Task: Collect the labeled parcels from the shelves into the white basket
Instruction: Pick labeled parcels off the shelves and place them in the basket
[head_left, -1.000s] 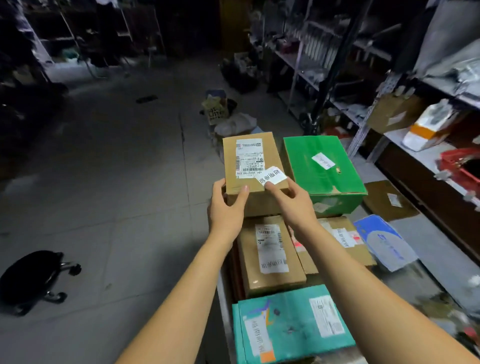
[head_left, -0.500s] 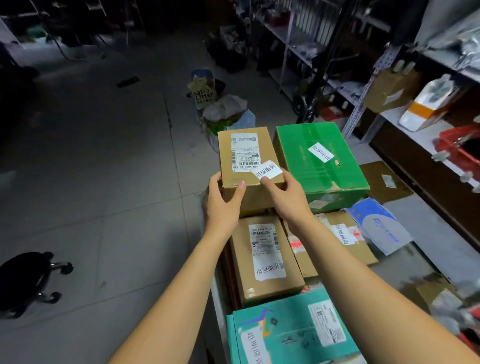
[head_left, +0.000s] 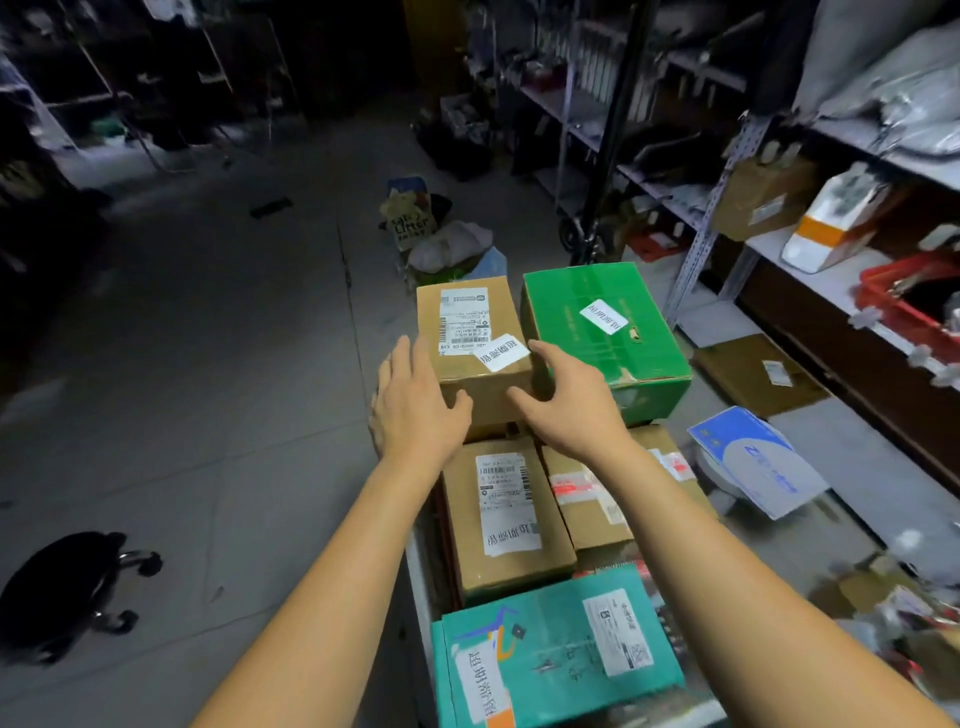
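Brown box (head_left: 472, 332) at 12 o'clock, sitting on top of the stacked parcels, label up, its right side close against the green box (head_left: 602, 322) at 1 o'clock.

Change: half a second ago both hands clamped the box's near end, thumbs on top. Now the grip is off. Left hand (head_left: 415, 410) is slack at the box's near-left corner, fingers (head_left: 410, 358) straight and slightly spread along the left face. Right hand (head_left: 576, 405) is at the near-right corner, fingers (head_left: 545, 353) fanned loosely toward the gap between brown and green. Neither holds anything. Cannot tell whether the fingertips touch the cardboard or sit just off it.

Reading: box looks set down and released, so this parcel counts as placed. It sits level, no sign of tipping.

Load: more labelled boxes run from centre down to a teal box (head_left: 556, 649) at 6 o'clock. A pale edge at 7 o'clock is probably the basket (head_left: 415, 571) rim; its body is hidden under the pile.

Shelves (head_left: 831, 270) at 2–3 o'clock hold further packages. A blue-white mailer (head_left: 758, 462) lies at 4 o'clock, outside the pile. Likely next: pull the hands back, turn right to the shelves.
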